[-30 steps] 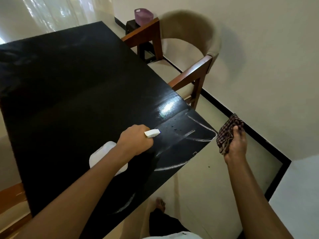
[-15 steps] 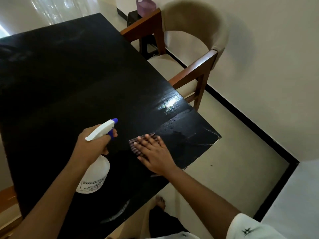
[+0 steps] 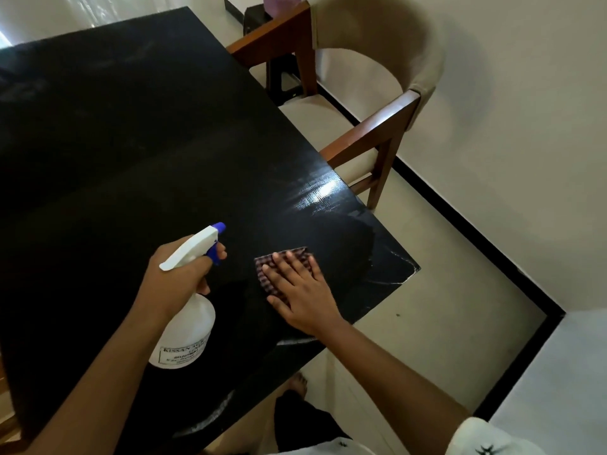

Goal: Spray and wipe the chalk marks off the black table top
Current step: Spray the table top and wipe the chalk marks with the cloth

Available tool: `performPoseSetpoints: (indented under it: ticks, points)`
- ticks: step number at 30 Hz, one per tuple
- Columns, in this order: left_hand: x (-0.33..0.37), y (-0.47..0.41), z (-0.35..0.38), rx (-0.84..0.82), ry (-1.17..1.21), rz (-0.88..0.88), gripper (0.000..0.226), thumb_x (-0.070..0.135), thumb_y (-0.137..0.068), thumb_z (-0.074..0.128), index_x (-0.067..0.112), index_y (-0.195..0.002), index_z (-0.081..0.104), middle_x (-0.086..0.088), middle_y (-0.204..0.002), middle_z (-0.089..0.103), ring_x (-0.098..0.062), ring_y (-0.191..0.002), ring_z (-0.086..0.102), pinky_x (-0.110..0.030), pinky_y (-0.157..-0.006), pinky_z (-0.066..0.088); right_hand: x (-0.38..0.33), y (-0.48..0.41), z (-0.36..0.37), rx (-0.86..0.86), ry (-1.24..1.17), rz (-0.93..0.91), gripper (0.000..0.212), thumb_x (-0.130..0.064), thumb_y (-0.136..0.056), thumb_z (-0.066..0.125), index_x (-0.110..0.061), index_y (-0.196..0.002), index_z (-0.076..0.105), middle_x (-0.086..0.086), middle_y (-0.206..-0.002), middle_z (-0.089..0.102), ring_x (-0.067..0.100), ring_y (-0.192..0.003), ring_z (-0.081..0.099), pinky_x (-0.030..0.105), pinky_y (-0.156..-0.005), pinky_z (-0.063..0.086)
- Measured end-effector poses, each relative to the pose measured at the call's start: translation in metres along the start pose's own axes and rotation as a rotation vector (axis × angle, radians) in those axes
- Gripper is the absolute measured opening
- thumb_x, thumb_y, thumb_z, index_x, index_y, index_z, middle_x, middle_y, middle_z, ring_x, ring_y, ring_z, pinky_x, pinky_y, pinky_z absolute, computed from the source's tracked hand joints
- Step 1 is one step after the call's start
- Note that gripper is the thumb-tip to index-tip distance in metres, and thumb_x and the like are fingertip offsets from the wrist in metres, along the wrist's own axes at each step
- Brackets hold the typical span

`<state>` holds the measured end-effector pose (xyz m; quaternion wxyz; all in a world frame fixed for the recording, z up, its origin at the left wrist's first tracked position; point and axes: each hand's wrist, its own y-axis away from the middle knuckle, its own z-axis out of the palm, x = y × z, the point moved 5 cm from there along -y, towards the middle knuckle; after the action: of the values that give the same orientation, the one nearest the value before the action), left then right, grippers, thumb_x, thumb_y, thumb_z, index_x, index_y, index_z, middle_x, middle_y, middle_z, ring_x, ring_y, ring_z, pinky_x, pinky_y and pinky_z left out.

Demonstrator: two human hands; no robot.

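Chalk marks (image 3: 210, 418) streak the black table top (image 3: 147, 142) along its near edge and by the right corner. Our right hand (image 3: 300, 290) lies flat with fingers spread, pressing the checked cloth (image 3: 281, 259) onto the top between those marks. The cloth looks soft and limp, so we judge a flat palm drives it best. Our left hand (image 3: 179, 274) curls round the neck of the white spray bottle (image 3: 185, 330). The bottle seems light plastic and is best held there.
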<state>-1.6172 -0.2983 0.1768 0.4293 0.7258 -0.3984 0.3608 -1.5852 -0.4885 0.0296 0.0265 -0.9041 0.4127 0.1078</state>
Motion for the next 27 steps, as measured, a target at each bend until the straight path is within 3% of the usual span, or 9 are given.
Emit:
performPoseSetpoints:
  ticks: [3,6,9,12,16,22,25,27]
  points:
    - [0.006,-0.005,0.008,-0.015,0.0,0.023,0.045,-0.006,-0.089,0.05,0.038,-0.086,0.055,-0.004,-0.1,0.065,-0.022,-0.067,0.057,-0.032,-0.062,0.049,0.041,-0.012,-0.012,0.03,-0.011,0.058,0.061,-0.057,-0.092,0.029,-0.031,-0.147,0.035,-0.002,-0.157,0.029,0.018,-0.145,0.023,0.05,-0.116,0.011]
    - [0.007,-0.008,0.012,-0.022,-0.016,0.03,0.046,-0.007,-0.089,0.05,0.039,-0.086,0.055,0.0,-0.098,0.065,-0.023,-0.065,0.057,-0.031,-0.061,0.049,0.127,-0.023,-0.03,0.051,-0.009,0.365,0.065,-0.059,-0.093,0.021,-0.029,-0.152,0.022,-0.001,-0.16,0.017,0.02,-0.148,0.012,0.052,-0.118,0.007]
    - [0.006,-0.008,0.013,-0.037,-0.012,0.033,0.043,-0.008,-0.088,0.05,0.034,-0.088,0.059,-0.001,-0.1,0.066,-0.024,-0.064,0.057,-0.034,-0.061,0.051,0.194,-0.025,-0.049,0.117,-0.047,0.65,0.064,-0.055,-0.097,0.028,-0.023,-0.151,0.025,0.006,-0.156,0.029,0.027,-0.142,0.028,0.048,-0.116,0.02]
    - [0.002,-0.007,0.013,-0.044,-0.002,0.023,0.042,-0.008,-0.088,0.049,0.032,-0.089,0.06,-0.003,-0.1,0.066,-0.023,-0.064,0.056,-0.036,-0.063,0.051,0.192,-0.031,-0.05,0.148,-0.102,0.758,0.06,-0.047,-0.099,0.035,-0.018,-0.151,0.027,0.008,-0.153,0.035,0.027,-0.139,0.034,0.046,-0.114,0.026]
    - [0.0,-0.007,0.009,-0.037,0.042,0.013,0.043,-0.009,-0.088,0.048,0.032,-0.089,0.062,-0.007,-0.102,0.067,-0.027,-0.064,0.054,-0.039,-0.063,0.049,0.122,-0.029,-0.037,0.13,-0.07,0.531,0.057,-0.043,-0.098,0.028,-0.022,-0.152,0.024,0.002,-0.158,0.025,0.021,-0.146,0.018,0.043,-0.115,0.016]
    - [0.008,-0.013,0.007,-0.018,0.078,0.016,0.041,-0.008,-0.089,0.047,0.031,-0.089,0.062,-0.01,-0.103,0.067,-0.027,-0.063,0.053,-0.041,-0.067,0.048,-0.028,-0.006,0.002,-0.031,-0.115,0.011,0.06,-0.049,-0.094,0.039,-0.027,-0.149,0.029,-0.002,-0.156,0.03,0.019,-0.143,0.025,0.044,-0.112,0.022]
    - [0.011,-0.016,0.008,-0.018,0.075,0.017,0.038,-0.007,-0.089,0.047,0.028,-0.09,0.063,-0.009,-0.103,0.067,-0.026,-0.062,0.053,-0.042,-0.069,0.049,-0.005,-0.017,-0.003,0.009,0.038,-0.032,0.062,-0.06,-0.086,0.045,-0.025,-0.138,0.047,0.002,-0.145,0.045,0.024,-0.128,0.045,0.045,-0.1,0.032]
    - [0.012,-0.017,0.008,-0.021,0.062,0.022,0.039,-0.008,-0.089,0.047,0.028,-0.089,0.063,-0.008,-0.102,0.067,-0.025,-0.062,0.053,-0.04,-0.068,0.049,0.039,-0.029,-0.019,0.048,0.064,0.088,0.065,-0.062,-0.083,0.044,-0.024,-0.136,0.05,0.005,-0.145,0.045,0.027,-0.129,0.045,0.049,-0.105,0.022]
